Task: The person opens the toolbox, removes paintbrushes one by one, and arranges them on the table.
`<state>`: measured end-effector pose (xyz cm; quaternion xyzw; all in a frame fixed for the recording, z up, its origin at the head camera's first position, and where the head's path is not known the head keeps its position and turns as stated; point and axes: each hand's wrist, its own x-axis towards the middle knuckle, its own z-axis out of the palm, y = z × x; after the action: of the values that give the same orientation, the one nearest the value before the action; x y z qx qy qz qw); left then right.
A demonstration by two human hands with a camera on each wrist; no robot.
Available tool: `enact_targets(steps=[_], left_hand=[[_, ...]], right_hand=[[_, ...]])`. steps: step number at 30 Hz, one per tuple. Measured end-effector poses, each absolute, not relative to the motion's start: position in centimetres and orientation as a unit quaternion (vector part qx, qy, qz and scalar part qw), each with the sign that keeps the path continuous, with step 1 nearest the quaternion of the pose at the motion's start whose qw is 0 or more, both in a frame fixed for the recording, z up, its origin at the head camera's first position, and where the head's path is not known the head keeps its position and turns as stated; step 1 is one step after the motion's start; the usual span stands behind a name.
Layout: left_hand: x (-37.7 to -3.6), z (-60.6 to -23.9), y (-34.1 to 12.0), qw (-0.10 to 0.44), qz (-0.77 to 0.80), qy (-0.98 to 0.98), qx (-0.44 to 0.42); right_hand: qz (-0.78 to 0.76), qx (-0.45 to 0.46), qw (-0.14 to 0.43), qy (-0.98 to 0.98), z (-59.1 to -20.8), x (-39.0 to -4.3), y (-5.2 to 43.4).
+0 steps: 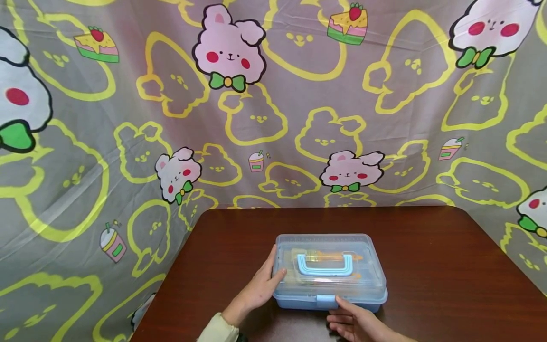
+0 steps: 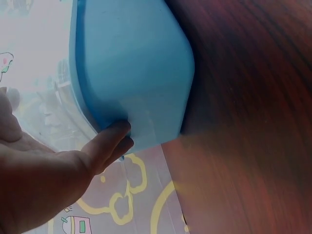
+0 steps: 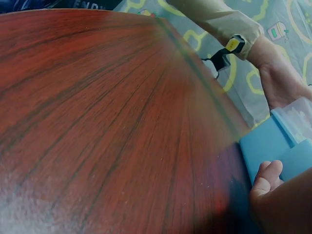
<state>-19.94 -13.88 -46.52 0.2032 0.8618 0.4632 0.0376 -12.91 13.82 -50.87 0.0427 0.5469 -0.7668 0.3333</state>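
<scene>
A light-blue plastic case [image 1: 286, 302] with a see-through lid [image 1: 367, 280] stands closed on the table. On the lid lies a pale blue carrying handle [image 1: 325, 272], and a blue latch [image 1: 325, 300] sits at the front middle. Through the lid shows a long orange-handled item [image 1: 337, 257]. My left hand [image 1: 258, 285] rests against the case's left end, thumb over the lid's edge, with straight fingers on the blue end wall [image 2: 141, 58]. At the front, the thumb of my right hand [image 1: 356, 323] touches the latch's right edge; its other fingers hang loosely curled below.
The dark red-brown wooden table [image 1: 231, 242] extends behind the case and to both sides. Grey cloth [image 1: 290, 104] printed with yellow outlines and cartoon heads hangs along the back and sides. A dark strap with a yellow piece [image 3: 233, 45] is on the left wrist.
</scene>
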Motion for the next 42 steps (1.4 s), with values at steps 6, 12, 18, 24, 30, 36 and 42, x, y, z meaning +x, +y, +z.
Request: enact_targets(steps=[6, 12, 18, 24, 30, 36, 42], left_hand=[[-20.0, -46.7, -13.8, 0.034, 0.46, 0.863, 0.204], [-20.1, -46.5, -13.9, 0.037, 0.461, 0.864, 0.2], [-20.0, -46.5, -13.9, 0.037, 0.454, 0.868, 0.198], [-20.1, -46.5, -13.8, 0.044, 0.457, 0.867, 0.193], [-20.0, -46.5, -13.9, 0.043, 0.46, 0.866, 0.194], [-20.1, -46.7, -13.9, 0.039, 0.458, 0.866, 0.195], [-20.1, -46.7, -14.0, 0.038, 0.46, 0.865, 0.198]], right_hand=[[-0.765, 0.058, 0.325, 0.552, -50.7, -12.7, 13.7], [-0.764, 0.055, 0.33, 0.551, -50.1, -12.8, 13.5], [-0.763, 0.011, 0.377, 0.525, -50.0, -13.3, 14.1], [-0.762, -0.017, 0.404, 0.506, -50.1, -13.6, 14.5], [-0.746, -0.001, 0.41, 0.525, -50.4, -13.6, 14.5], [-0.738, -0.011, 0.41, 0.535, -50.6, -13.7, 14.6], [-0.748, -0.029, 0.419, 0.514, -50.8, -13.9, 14.8]])
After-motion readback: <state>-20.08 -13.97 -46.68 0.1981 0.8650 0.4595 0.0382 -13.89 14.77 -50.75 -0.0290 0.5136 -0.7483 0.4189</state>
